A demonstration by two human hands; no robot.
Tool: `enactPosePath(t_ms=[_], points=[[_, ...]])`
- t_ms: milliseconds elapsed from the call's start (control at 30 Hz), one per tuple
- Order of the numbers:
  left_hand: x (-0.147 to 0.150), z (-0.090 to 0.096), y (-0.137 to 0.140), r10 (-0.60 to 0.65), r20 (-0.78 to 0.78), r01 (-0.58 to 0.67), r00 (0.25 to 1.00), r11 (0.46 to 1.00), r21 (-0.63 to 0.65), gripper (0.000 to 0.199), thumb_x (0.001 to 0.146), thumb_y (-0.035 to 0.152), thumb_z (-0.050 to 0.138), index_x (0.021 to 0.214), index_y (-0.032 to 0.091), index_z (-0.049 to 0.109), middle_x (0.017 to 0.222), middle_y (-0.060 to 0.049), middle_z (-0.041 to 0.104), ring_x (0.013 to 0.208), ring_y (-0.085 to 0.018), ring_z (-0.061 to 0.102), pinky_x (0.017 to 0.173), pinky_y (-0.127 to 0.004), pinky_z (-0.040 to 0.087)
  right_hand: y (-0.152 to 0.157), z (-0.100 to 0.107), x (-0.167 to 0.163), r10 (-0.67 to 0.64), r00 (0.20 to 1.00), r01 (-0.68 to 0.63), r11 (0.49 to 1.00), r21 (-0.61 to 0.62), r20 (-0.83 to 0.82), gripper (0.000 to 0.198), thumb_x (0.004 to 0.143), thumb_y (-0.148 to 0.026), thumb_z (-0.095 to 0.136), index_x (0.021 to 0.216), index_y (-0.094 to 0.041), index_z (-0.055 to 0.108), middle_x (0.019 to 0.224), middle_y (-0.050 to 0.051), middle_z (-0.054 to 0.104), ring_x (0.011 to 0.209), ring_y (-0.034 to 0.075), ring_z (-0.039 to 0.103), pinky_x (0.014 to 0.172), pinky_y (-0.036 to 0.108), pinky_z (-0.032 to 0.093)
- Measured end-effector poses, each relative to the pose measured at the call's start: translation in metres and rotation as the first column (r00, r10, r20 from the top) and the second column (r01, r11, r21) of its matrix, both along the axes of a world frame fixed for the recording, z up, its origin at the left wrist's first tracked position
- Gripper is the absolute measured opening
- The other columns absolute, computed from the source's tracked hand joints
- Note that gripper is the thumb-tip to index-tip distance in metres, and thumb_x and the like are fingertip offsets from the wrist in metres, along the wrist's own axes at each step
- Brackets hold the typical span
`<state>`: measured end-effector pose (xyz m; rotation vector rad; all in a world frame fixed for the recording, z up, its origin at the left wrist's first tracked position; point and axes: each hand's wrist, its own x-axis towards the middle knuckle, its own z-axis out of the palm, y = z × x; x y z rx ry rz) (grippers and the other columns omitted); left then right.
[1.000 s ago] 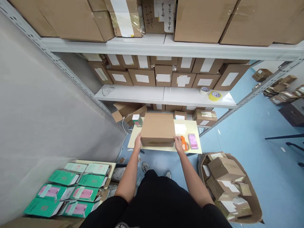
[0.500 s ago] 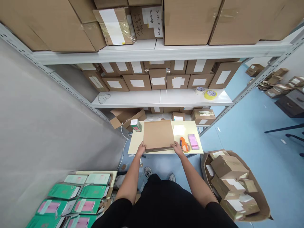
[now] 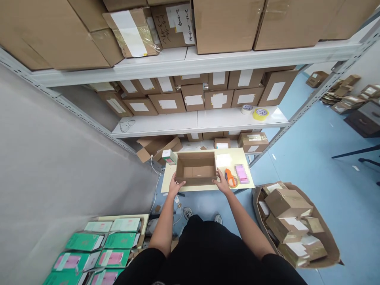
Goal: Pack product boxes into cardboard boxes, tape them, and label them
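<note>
An open-topped brown cardboard box (image 3: 196,181) sits on the pale yellow table (image 3: 208,188), its bare inside facing up. My left hand (image 3: 175,186) grips its near left corner, thumb against the front wall. At the near right corner, my right hand (image 3: 221,183) holds the box the same way. To the left of the box stands a small white and green carton (image 3: 169,156). On the right lie a white paper (image 3: 223,160), an orange tape dispenser (image 3: 230,178) and a blurred pink item (image 3: 242,174).
Shelving with a white shelf (image 3: 166,123) full of cartons rises behind the table. Two tape rolls (image 3: 260,114) lie on it. A large carton (image 3: 334,253) of packed boxes stands at right. Green boxes (image 3: 84,240) are stacked at lower left. A white cable (image 3: 154,194) hangs beside the table.
The box showed a flat brown top before; now its hollow inside is visible. Both hands have stayed at its near corners, with the thumbs shifted. The camera view has tilted slightly.
</note>
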<state>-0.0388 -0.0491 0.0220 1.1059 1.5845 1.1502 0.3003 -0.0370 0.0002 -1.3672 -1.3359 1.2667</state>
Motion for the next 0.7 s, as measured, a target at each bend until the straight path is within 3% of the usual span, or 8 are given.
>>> enactPosePath(t_ms=[100, 200, 267, 367, 467, 567, 633, 700], points=[[0.005, 0.008, -0.004, -0.010, 0.015, 0.010, 1.000, 1.000, -0.016, 0.106, 0.067, 0.036, 0.089, 0.158, 0.026, 0.036, 0.147, -0.016, 0.058, 0.129, -0.030, 0.062, 0.111, -0.048, 0.047, 0.002, 0.006, -0.005, 0.028, 0.998, -0.027, 0.999, -0.022, 0.058, 0.090, 0.075, -0.030, 0.066, 0.160, -0.027, 0.037, 0.160, 0.011, 0.047, 0.145, 0.030, 0.048, 0.118, 0.051, 0.040], [0.003, 0.023, -0.012, 0.039, -0.105, -0.038, 0.994, 0.999, 0.004, 0.097, 0.073, 0.038, 0.085, 0.157, 0.027, 0.038, 0.156, -0.015, 0.050, 0.141, -0.031, 0.052, 0.116, -0.048, 0.043, 0.000, 0.021, -0.005, -0.025, 0.995, 0.022, 0.999, 0.033, 0.094, 0.086, 0.076, -0.028, 0.062, 0.159, -0.027, 0.039, 0.161, 0.010, 0.045, 0.148, 0.029, 0.044, 0.118, 0.051, 0.040], [0.001, 0.040, -0.013, 0.125, -0.228, -0.107, 0.966, 0.990, 0.091, 0.079, 0.083, 0.043, 0.077, 0.153, 0.028, 0.045, 0.160, -0.013, 0.046, 0.147, -0.031, 0.044, 0.119, -0.047, 0.040, -0.001, 0.038, -0.007, -0.110, 0.991, 0.099, 0.986, 0.131, 0.081, 0.076, 0.082, -0.030, 0.059, 0.156, -0.027, 0.044, 0.161, 0.009, 0.045, 0.149, 0.028, 0.042, 0.118, 0.051, 0.041], [0.003, 0.069, -0.003, 0.188, -0.373, -0.105, 0.909, 0.967, 0.231, 0.052, 0.098, 0.046, 0.055, 0.146, 0.026, 0.055, 0.150, -0.011, 0.057, 0.141, -0.027, 0.052, 0.118, -0.046, 0.041, 0.003, 0.070, -0.019, -0.122, 0.992, 0.109, 0.958, 0.264, 0.034, 0.055, 0.095, -0.036, 0.051, 0.148, -0.026, 0.053, 0.156, 0.009, 0.052, 0.145, 0.027, 0.047, 0.116, 0.047, 0.044], [0.007, 0.087, 0.017, 0.007, -0.500, 0.104, 0.866, 0.976, 0.194, 0.047, 0.103, 0.042, 0.044, 0.142, 0.024, 0.059, 0.141, -0.010, 0.065, 0.133, -0.025, 0.059, 0.117, -0.045, 0.043, 0.014, 0.093, -0.036, 0.035, 0.994, -0.064, 0.951, 0.302, 0.100, 0.048, 0.104, -0.040, 0.040, 0.147, -0.027, 0.056, 0.149, 0.009, 0.059, 0.140, 0.025, 0.053, 0.117, 0.047, 0.043], [0.002, 0.086, 0.032, -0.227, -0.645, 0.296, 0.730, 0.955, -0.001, 0.040, 0.098, 0.042, 0.051, 0.127, 0.023, 0.072, 0.145, -0.010, 0.063, 0.146, -0.030, 0.047, 0.124, -0.049, 0.034, 0.025, 0.094, -0.042, 0.141, 0.931, -0.239, 0.933, 0.270, 0.336, 0.048, 0.104, -0.037, 0.040, 0.147, -0.023, 0.056, 0.149, 0.011, 0.058, 0.148, 0.027, 0.044, 0.123, 0.050, 0.034], [-0.009, 0.078, 0.035, -0.327, -0.684, 0.304, 0.652, 0.939, -0.158, 0.043, 0.091, 0.047, 0.061, 0.124, 0.023, 0.074, 0.151, -0.011, 0.058, 0.154, -0.035, 0.032, 0.126, -0.054, 0.026, 0.029, 0.084, -0.034, 0.161, 0.839, -0.296, 0.936, 0.189, 0.519, 0.052, 0.100, -0.040, 0.050, 0.148, -0.020, 0.055, 0.154, 0.014, 0.053, 0.154, 0.031, 0.033, 0.125, 0.053, 0.027], [-0.024, 0.068, 0.032, -0.374, -0.666, 0.269, 0.646, 0.927, -0.260, 0.058, 0.084, 0.057, 0.069, 0.131, 0.023, 0.071, 0.159, -0.013, 0.049, 0.158, -0.039, 0.020, 0.127, -0.057, 0.022, 0.030, 0.071, -0.021, 0.181, 0.740, -0.295, 0.953, 0.071, 0.647, 0.065, 0.094, -0.049, 0.062, 0.151, -0.020, 0.052, 0.161, 0.016, 0.044, 0.157, 0.037, 0.024, 0.126, 0.057, 0.020]])
